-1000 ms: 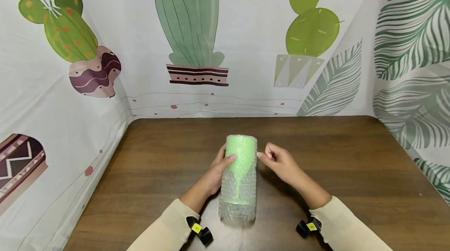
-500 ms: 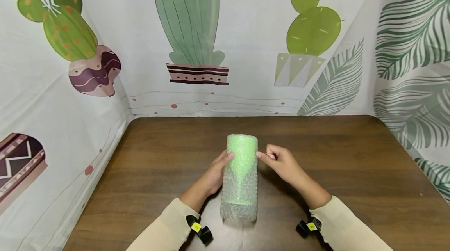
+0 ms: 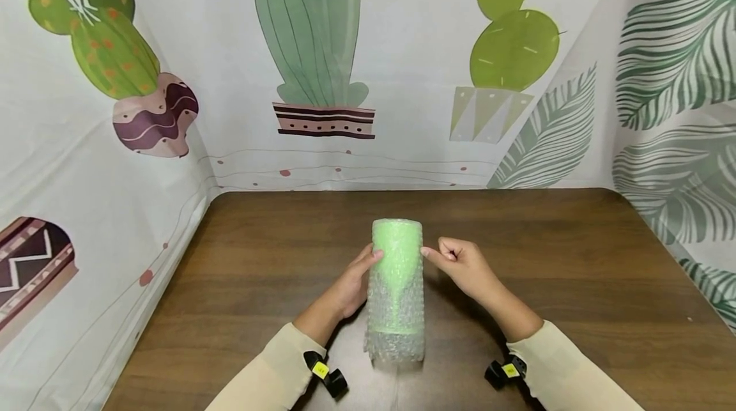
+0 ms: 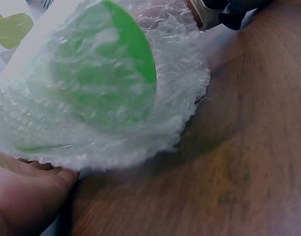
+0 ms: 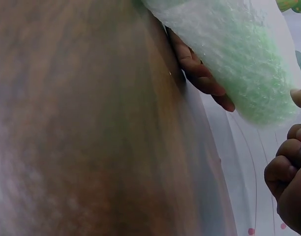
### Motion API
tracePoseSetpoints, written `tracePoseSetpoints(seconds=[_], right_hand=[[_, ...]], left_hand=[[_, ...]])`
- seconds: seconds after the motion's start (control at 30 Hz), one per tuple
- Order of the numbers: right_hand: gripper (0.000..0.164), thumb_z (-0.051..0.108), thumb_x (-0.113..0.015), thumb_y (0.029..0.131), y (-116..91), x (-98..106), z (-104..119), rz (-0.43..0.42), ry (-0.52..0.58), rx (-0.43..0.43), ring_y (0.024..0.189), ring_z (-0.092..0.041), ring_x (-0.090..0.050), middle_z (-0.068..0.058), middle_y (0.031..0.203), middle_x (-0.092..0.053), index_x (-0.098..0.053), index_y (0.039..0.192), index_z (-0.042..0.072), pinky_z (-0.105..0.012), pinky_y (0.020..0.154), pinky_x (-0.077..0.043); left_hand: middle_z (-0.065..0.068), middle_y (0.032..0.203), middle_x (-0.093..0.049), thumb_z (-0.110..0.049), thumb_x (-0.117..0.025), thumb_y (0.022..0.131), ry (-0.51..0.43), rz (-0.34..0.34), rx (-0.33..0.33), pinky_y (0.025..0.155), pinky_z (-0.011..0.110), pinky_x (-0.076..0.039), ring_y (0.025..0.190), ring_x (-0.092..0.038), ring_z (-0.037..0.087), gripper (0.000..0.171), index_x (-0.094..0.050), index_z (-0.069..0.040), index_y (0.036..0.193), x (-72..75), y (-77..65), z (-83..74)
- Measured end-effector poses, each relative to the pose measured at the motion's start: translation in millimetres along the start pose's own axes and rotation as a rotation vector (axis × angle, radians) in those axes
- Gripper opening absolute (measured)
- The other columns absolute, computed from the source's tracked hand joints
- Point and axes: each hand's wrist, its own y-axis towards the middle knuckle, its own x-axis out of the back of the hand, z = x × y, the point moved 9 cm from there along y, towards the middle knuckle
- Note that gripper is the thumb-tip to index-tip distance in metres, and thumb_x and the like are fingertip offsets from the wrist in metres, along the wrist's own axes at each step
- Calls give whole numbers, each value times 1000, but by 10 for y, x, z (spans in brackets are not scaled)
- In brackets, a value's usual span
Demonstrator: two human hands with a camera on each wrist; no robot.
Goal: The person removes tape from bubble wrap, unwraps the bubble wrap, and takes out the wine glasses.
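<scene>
A light green goblet (image 3: 398, 245), stem and round base showing through, is wrapped in clear bubble wrap (image 3: 397, 348). My left hand (image 3: 349, 286) grips the bundle from its left side, thumb on the front and fingers behind it. In the right wrist view those left fingers (image 5: 202, 76) come round under the wrap. My right hand (image 3: 462, 267) is at the bundle's upper right, its fingers curled into the palm with nothing in them. Its thumb points at the wrap, the tip right at the edge. The goblet's flat green base (image 4: 135, 49) faces the left wrist camera.
A brown wooden table (image 3: 276, 232) lies under the hands. Behind it and at its sides hangs a white cloth (image 3: 414, 46) printed with cacti and leaves. Black wrist cameras (image 3: 332, 380) sit on both cream sleeves (image 3: 270, 366).
The bundle has shifted slightly right and its lower end has swung to the right. My left thumb has slid back toward the bundle's left edge. The right hand has barely moved.
</scene>
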Motion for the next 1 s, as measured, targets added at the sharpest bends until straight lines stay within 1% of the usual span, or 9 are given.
tracePoseSetpoints(seconds=[0.13, 0.27, 0.4, 0.5, 0.63, 0.73, 0.87, 1.0], right_hand=[[54, 9, -71, 94, -7, -28, 5, 17, -2, -20, 56, -1, -24, 10, 59, -23, -27, 62, 8, -21, 52, -22], [49, 3, -65, 96, -9, -62, 29, 48, 13, -6, 56, -1, -27, 6, 59, -24, -31, 62, 8, -22, 53, -23], [40, 4, -58, 101, -22, -102, 37, 93, 4, 8, 58, -2, -31, 4, 62, -29, -39, 66, 10, -23, 54, -27], [32, 9, -53, 104, -35, -136, 13, 137, 6, 2, 59, -3, -34, 5, 65, -35, -46, 74, 9, -24, 55, -32], [22, 12, -48, 107, -44, -157, -21, 188, 23, 9, 59, -4, -40, 4, 66, -41, -57, 89, 2, -25, 56, -40], [20, 13, -48, 107, -37, -143, -27, 199, -4, 8, 60, -4, -42, 3, 68, -44, -60, 99, 0, -25, 57, -41], [20, 15, -47, 108, -19, -118, -22, 196, -42, -15, 59, -4, -42, 1, 71, -49, -63, 106, 2, -24, 58, -41], [21, 15, -46, 108, -8, -129, -50, 206, -41, -42, 59, -4, -43, -1, 73, -53, -63, 113, 2, -24, 56, -40]], left_hand=[[20, 158, -33, -40, -47, 99, -4, -19, 21, 111, 45, -37, 134, -44, 26, 78, -8, -17, 163, 24, -14, 34], [21, 154, -39, -38, -48, 98, -13, -29, 14, 110, 45, -40, 129, -48, 25, 76, -12, -18, 162, 28, -14, 27], [20, 149, -44, -37, -48, 98, -27, -30, 13, 106, 42, -43, 123, -53, 21, 73, -16, -18, 161, 25, -12, 26], [19, 150, -43, -37, -48, 99, -32, -26, 13, 106, 41, -43, 124, -51, 20, 72, -16, -19, 161, 19, -18, 22], [17, 149, -43, -38, -46, 100, -28, -27, 1, 105, 40, -43, 124, -51, 20, 69, -18, -19, 160, 23, -19, 6], [12, 141, -49, -38, -46, 100, -37, -42, -16, 102, 39, -46, 119, -54, 17, 66, -21, -19, 158, 40, -11, -16], [6, 130, -54, -39, -46, 100, -59, -68, -40, 97, 37, -49, 112, -57, 15, 64, -25, -18, 156, 61, 0, -55], [5, 127, -56, -39, -46, 100, -65, -74, -46, 96, 37, -49, 110, -58, 15, 64, -25, -17, 156, 65, 1, -73]])
